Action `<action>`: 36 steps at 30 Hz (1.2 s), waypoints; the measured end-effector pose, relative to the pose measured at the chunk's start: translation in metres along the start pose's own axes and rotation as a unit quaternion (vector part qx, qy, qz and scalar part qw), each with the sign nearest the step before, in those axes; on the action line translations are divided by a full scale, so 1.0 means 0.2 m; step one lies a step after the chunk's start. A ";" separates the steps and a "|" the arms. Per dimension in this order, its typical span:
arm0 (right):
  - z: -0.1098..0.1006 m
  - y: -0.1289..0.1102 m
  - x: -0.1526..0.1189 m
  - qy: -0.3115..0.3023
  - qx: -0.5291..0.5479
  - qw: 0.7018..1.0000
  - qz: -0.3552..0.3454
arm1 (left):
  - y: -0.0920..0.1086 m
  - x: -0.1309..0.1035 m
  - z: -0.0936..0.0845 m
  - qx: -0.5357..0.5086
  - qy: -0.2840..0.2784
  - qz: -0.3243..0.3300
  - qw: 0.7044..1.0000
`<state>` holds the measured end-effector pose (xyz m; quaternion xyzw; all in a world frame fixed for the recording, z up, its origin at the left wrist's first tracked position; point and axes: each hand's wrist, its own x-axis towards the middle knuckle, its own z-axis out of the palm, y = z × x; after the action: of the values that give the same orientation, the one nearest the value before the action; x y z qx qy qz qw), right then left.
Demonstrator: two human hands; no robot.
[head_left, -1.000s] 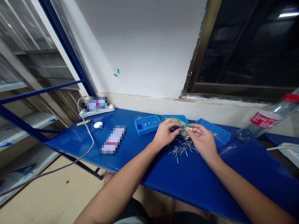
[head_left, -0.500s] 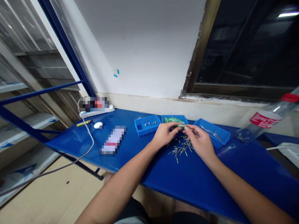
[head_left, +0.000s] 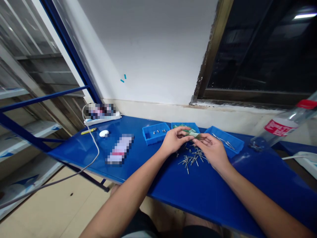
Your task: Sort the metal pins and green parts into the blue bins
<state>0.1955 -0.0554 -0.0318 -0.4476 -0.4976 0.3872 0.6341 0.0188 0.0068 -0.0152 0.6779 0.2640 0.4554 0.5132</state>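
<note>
Between my two hands is a small green-tinted plastic bag (head_left: 194,134), held just in front of the middle blue bin. My left hand (head_left: 172,140) pinches its left end with thumb and fingers. On the other end, the thumb and fingers of my right hand (head_left: 214,150) are closed. Beneath them lies a loose pile of pop rivets (head_left: 191,160) on the blue table (head_left: 158,172). The middle bin (head_left: 195,125) contains more green bags, partly hidden by my hands. Small metal pieces sit in the left bin (head_left: 151,140), and a few thin metal rods (head_left: 224,141) in the right bin (head_left: 236,147).
A clear plastic bottle (head_left: 279,127) with a red cap stands tilted in view at right. Toward the left are a blurred-out flat item (head_left: 120,148), a white rounded object (head_left: 104,133), a yellow cutter (head_left: 88,131), a power strip (head_left: 102,118) and a grey cable (head_left: 96,142).
The green bag now shows wider and flatter between my fingers. My left hand has shifted and its fingers have risen slightly; the rivets and bins stay put.
</note>
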 end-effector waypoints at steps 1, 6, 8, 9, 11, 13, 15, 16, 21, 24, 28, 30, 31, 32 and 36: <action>0.00 0.00 0.00 0.008 -0.003 1.000 -0.004 | 0.01 0.00 0.00 0.013 0.007 0.011 1.000; -0.02 0.00 0.01 0.077 -0.061 0.994 -0.046 | 0.05 -0.02 0.02 0.143 0.043 0.061 0.987; -0.02 0.01 0.00 0.078 -0.102 0.989 -0.074 | 0.05 -0.03 0.03 0.129 0.010 0.036 0.991; -0.02 0.02 0.00 0.065 -0.129 0.985 -0.092 | 0.05 -0.04 0.03 0.107 -0.011 0.026 0.994; -0.02 0.02 -0.01 0.021 -0.186 0.974 -0.125 | 0.04 -0.04 0.03 0.075 -0.039 0.028 0.996; -0.01 0.02 -0.01 -0.018 -0.214 0.966 -0.144 | 0.03 -0.03 0.02 0.084 -0.041 0.043 0.995; -0.01 0.01 -0.01 -0.028 -0.201 0.970 -0.136 | 0.03 -0.02 0.01 0.113 -0.025 0.043 0.992; -0.01 0.01 -0.01 -0.020 -0.186 0.974 -0.126 | 0.02 -0.02 0.00 0.122 -0.016 0.038 0.992; -0.02 0.01 0.01 0.050 -0.168 0.978 -0.118 | 0.01 -0.01 0.00 0.100 -0.006 0.022 0.995; -0.03 0.01 0.01 0.015 -0.159 0.981 -0.114 | 0.00 -0.02 0.00 0.065 -0.016 0.018 0.998; -0.01 0.00 0.01 0.009 -0.101 0.993 -0.059 | 0.01 -0.02 0.01 0.057 0.021 0.013 0.998; -0.01 0.00 0.01 0.035 -0.085 0.995 -0.036 | 0.01 -0.02 0.01 0.078 0.052 0.020 0.995; -0.01 0.00 0.01 0.047 -0.082 0.995 -0.034 | 0.01 -0.02 0.01 0.091 0.060 0.022 0.994; -0.02 0.01 0.01 0.055 -0.083 0.994 -0.037 | 0.02 -0.02 0.01 0.101 0.061 0.021 0.993; -0.03 0.01 0.00 0.057 -0.146 0.983 -0.095 | 0.03 -0.03 0.02 0.088 0.024 -0.003 0.996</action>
<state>0.2014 -0.0558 -0.0337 -0.5075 -0.5517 0.2223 0.6234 0.0186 -0.0017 -0.0119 0.7087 0.3174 0.4452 0.4459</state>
